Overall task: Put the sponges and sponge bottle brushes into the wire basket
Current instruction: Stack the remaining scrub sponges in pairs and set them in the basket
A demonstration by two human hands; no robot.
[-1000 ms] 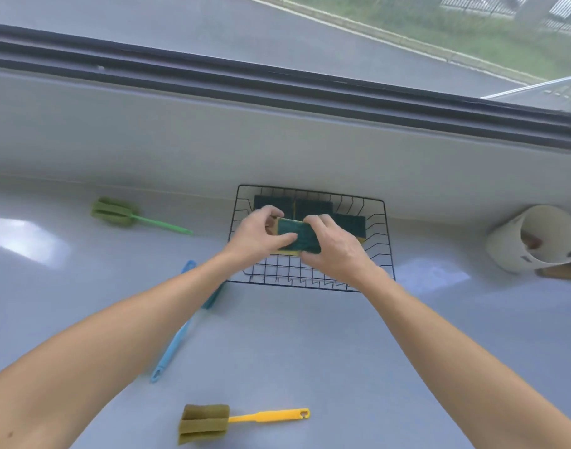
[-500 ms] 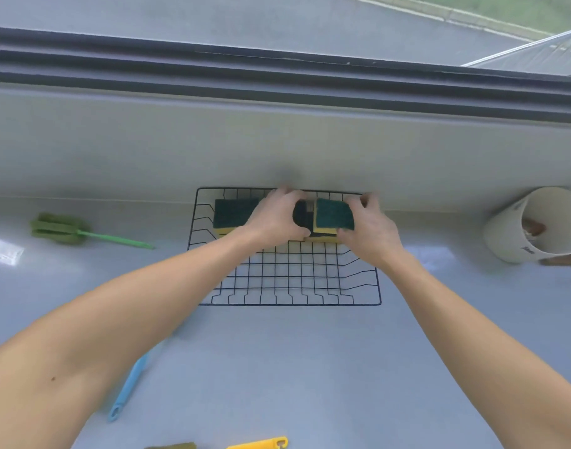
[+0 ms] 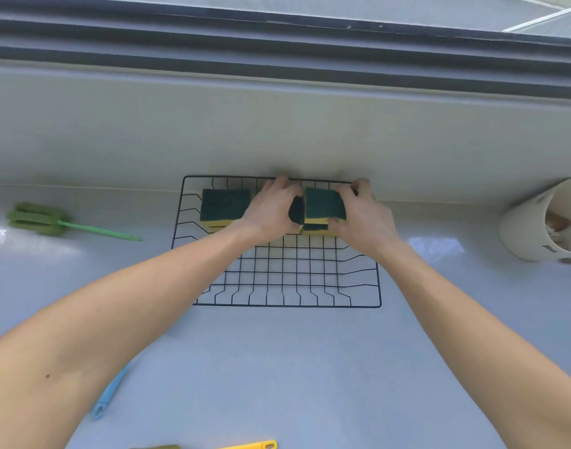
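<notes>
A black wire basket [image 3: 358,305] stands on the pale counter against the back wall. At its far side lie green-and-yellow sponges: one stack at the left [image 3: 224,205] and a top sponge [image 3: 323,204] on another at the right. My left hand [image 3: 271,210] and my right hand [image 3: 363,215] press on either side of that right top sponge. A dark sponge shows under my left fingers. A green bottle brush [image 3: 47,220] lies left of the basket. A blue brush handle [image 3: 109,395] and a yellow brush handle [image 3: 251,445] lie near the front.
A white cup [image 3: 536,222] lies on its side at the right, with brownish items inside. The window ledge and dark frame run along the back. The basket's front half holds nothing.
Both hands carried the sponge from above the basket's middle to its far right side and set it on the stack. The view has shifted closer and down.
</notes>
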